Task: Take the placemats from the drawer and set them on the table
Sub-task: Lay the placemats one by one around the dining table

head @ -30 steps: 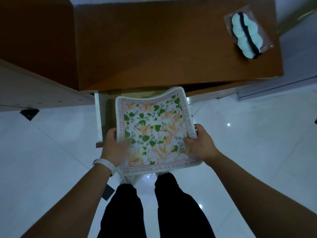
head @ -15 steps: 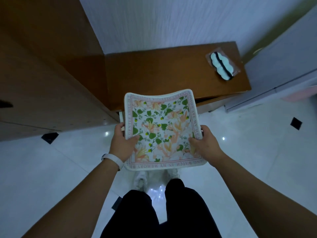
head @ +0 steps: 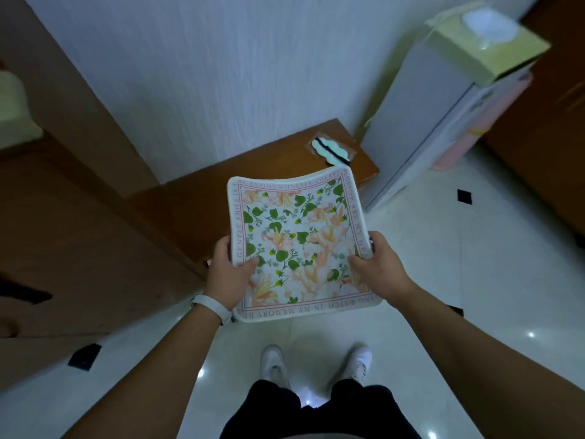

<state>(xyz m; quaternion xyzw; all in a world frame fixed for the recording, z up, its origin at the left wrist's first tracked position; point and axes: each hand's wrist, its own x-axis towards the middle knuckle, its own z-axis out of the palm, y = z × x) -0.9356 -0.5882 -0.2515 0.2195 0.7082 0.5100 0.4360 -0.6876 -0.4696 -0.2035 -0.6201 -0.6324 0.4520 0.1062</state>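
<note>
A square floral placemat (head: 297,239), white with green leaves, peach flowers and a lettered pink border, is held flat in front of me at waist height. My left hand (head: 228,274) grips its left edge, thumb on top. My right hand (head: 378,267) grips its right edge the same way. The mat's thick edge suggests a stack, but I cannot tell how many. The drawer is hidden behind the mat and my left hand. Beyond the mat stands the low brown wooden cabinet (head: 196,204).
A packaged eye mask (head: 330,150) lies on the cabinet's far right corner. A tall wooden unit (head: 79,236) rises on the left. A grey appliance (head: 424,122) with a box on top stands right of the cabinet. White glossy floor tiles surround my feet (head: 316,364).
I have straightened up and moved back from the cabinet. The mat has come up and away from the drawer, still held by both hands. The room's right side has come into view.
</note>
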